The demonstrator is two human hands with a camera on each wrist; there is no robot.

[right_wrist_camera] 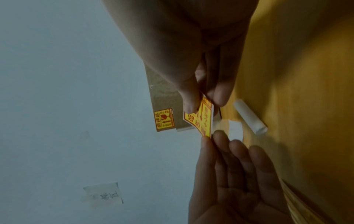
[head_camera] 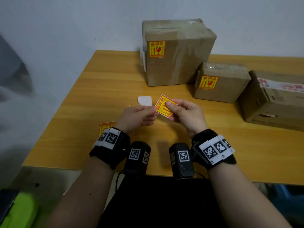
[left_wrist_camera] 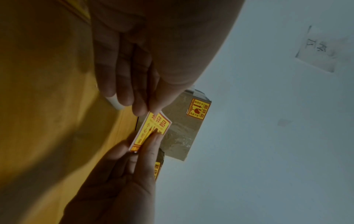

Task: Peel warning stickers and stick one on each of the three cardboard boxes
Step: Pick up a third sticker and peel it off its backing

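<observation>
Pinching a yellow-and-red warning sticker [head_camera: 165, 106] between thumb and fingers, the right hand [head_camera: 185, 114] holds it above the wooden surface [head_camera: 102, 83], while the left hand [head_camera: 137, 116] nips its near corner. A white scrap of backing paper [head_camera: 145, 100] lies just beyond. Farther back stand a tall taped cardboard box [head_camera: 178, 51] and a smaller box [head_camera: 222, 82], each bearing a sticker; a third box [head_camera: 271, 102] sits at right.
</observation>
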